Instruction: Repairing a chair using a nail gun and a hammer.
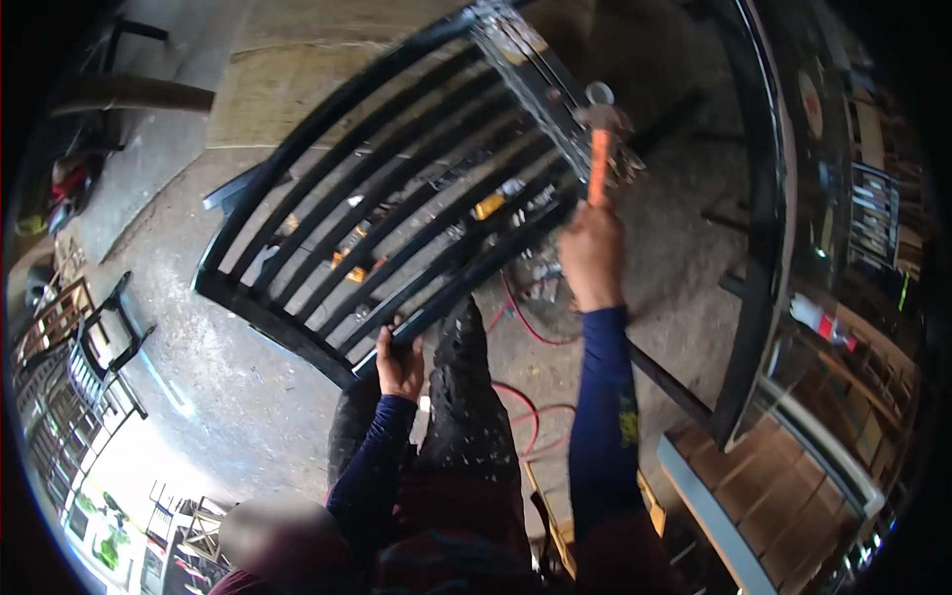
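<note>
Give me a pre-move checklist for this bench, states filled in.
1. Right hand gripping the hammer by its orange handle: ok.
2. Left hand away from the hammer's head: ok, it is at the near edge of the dark slatted frame, the head over by the far end.
3. Firmness of the left hand's hold: cannot tell.
4. Hammer's head touching the frame: cannot tell, it is blurred and seen from above.
5. Floor by the legs free of trip hazards: not ok, a red hose loops there.
</note>
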A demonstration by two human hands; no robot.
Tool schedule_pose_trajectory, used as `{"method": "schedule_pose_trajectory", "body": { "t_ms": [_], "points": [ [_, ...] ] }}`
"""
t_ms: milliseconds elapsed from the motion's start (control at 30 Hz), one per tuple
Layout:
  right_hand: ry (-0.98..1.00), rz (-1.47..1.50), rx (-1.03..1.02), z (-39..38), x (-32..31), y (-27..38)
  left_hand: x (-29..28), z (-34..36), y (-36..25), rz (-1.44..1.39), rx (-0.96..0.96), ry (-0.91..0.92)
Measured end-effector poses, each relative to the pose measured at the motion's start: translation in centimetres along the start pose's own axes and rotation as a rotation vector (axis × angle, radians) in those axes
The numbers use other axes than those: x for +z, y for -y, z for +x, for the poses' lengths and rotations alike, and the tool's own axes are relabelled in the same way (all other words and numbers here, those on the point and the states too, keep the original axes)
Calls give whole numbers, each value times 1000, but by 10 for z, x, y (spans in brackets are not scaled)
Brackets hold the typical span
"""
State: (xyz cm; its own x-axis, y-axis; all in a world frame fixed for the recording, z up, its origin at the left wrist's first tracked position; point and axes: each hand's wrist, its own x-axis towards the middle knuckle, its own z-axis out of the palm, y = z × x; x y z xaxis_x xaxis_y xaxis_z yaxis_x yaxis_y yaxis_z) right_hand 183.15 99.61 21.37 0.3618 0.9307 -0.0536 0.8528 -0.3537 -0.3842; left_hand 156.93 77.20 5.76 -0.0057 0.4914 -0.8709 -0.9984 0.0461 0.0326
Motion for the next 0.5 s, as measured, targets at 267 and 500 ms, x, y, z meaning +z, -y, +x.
{"method": "schedule_pose_trajectory", "body": {
  "t_ms": [267,500],
  "points": [
    [-261,191,10,-27,5,3,6,-17,0,64,14,-8],
    [-9,-94,-146,-14,15,5,85,-75,-17,467,-665,177]
  ]
}}
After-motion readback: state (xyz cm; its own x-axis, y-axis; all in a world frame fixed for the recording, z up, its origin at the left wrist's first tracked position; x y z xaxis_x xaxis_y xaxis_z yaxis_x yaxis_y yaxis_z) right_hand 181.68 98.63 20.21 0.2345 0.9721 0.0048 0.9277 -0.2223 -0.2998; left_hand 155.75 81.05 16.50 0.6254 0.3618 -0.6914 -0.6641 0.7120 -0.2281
